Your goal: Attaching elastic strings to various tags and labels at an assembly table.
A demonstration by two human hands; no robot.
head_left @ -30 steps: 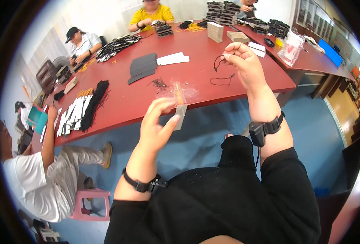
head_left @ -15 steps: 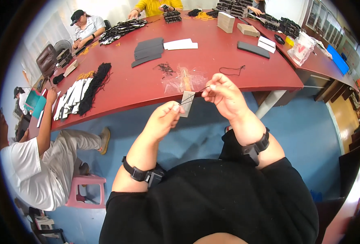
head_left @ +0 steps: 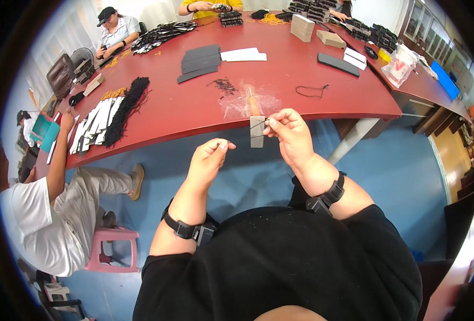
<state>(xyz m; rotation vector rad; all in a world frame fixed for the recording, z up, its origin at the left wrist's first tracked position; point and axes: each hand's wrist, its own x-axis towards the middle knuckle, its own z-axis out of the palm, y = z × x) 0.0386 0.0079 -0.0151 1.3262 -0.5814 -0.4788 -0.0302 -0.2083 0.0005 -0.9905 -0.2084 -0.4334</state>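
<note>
My right hand [head_left: 291,134] pinches a thin black cord [head_left: 258,124], whose short end sticks out leftward from the fingertips. Behind that cord, a small grey board [head_left: 257,140] hangs over the table's front edge, at the end of a wooden strip [head_left: 254,104] taped down with clear film. Lower and to the left, the thumb and fingers of my left hand [head_left: 207,160] are pressed together. A tiny dark bit shows at those fingertips; I cannot make out what it is. The two hands are apart.
On the red table [head_left: 194,109] lie a loop of black cord [head_left: 312,92], black scraps [head_left: 223,85], dark grey sheets [head_left: 200,60], white strips [head_left: 243,55] and a bundle of black cords [head_left: 130,112]. A co-worker [head_left: 44,224] sits at my left on a pink stool [head_left: 114,235].
The cord stretched between both hands before; now only a short end shows at my right hand. My hands have moved apart, the left one slightly lower. The view has shifted slightly.
</note>
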